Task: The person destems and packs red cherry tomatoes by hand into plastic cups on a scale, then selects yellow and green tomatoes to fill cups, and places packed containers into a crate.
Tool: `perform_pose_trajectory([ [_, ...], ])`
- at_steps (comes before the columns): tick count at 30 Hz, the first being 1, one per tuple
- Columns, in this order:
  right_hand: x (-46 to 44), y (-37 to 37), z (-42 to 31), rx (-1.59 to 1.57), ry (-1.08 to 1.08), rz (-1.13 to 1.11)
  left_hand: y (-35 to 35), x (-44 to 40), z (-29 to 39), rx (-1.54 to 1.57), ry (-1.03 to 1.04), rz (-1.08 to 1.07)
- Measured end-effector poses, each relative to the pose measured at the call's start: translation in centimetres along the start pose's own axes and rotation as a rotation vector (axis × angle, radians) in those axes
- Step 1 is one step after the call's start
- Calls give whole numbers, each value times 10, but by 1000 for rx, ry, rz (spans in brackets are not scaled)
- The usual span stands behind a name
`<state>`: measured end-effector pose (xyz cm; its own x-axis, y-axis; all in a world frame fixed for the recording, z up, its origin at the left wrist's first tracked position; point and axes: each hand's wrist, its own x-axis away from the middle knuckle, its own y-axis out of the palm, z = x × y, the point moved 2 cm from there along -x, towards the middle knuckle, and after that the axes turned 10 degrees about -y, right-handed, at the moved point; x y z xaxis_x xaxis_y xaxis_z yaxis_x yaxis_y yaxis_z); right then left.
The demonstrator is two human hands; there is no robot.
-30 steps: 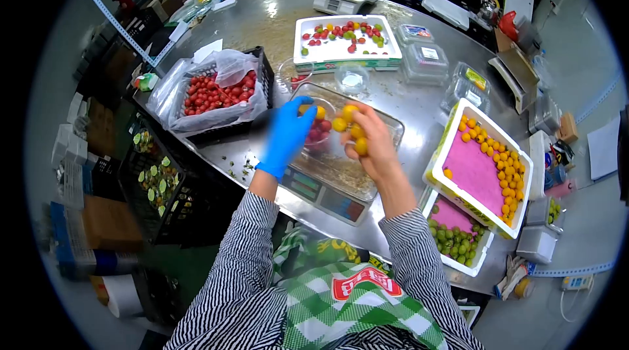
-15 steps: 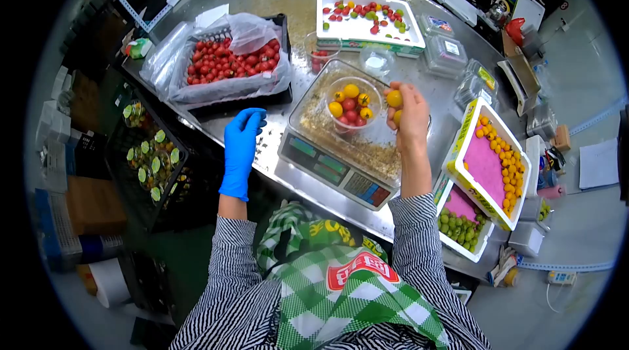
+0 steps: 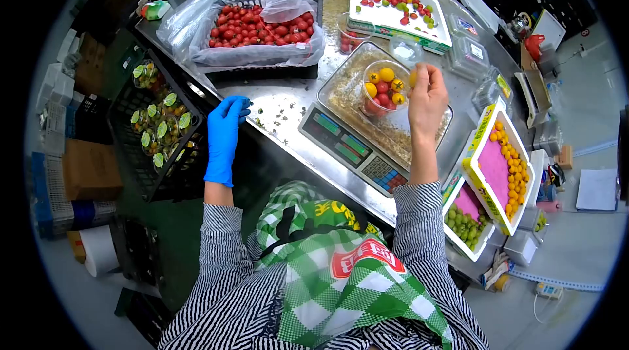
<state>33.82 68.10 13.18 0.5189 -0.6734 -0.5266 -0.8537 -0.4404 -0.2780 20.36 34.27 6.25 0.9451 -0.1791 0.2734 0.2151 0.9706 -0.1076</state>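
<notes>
My left hand, in a blue glove, hangs at the table's front edge with its fingers pressed together; whatever they hold, if anything, is too small to name. My bare right hand holds a yellow tomato at its fingertips, just right of a clear round cup. Red and yellow tomatoes fill part of the cup, which stands on the metal tray of a digital scale. The palm side of my right hand is partly hidden.
A lined crate of red tomatoes lies behind left. A white foam tray of mixed tomatoes stands at the back. At right are a box of yellow tomatoes and a box of green ones. A black crate holds packed cups at left.
My gloved left hand has drawn away from the cup to the table's edge. My right hand now holds fewer yellow tomatoes in sight, and more yellow ones show in the cup. The view has shifted.
</notes>
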Motion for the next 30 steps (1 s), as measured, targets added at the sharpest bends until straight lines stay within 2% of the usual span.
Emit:
perform_pose_trajectory([
  [3,-2,7,-3,113,-134,44,-5,5,-2,5,-18,20],
  [9,-1,15,-4,140,-135,35,-12,5,-17,-38,-35,19],
  [21,-2,5,13,80,-4,-27,-12,-6,-35,-135,-43,-20],
  [30,1,-35,26,-196,224,74,-3,-9,-36,-187,-34,-46],
])
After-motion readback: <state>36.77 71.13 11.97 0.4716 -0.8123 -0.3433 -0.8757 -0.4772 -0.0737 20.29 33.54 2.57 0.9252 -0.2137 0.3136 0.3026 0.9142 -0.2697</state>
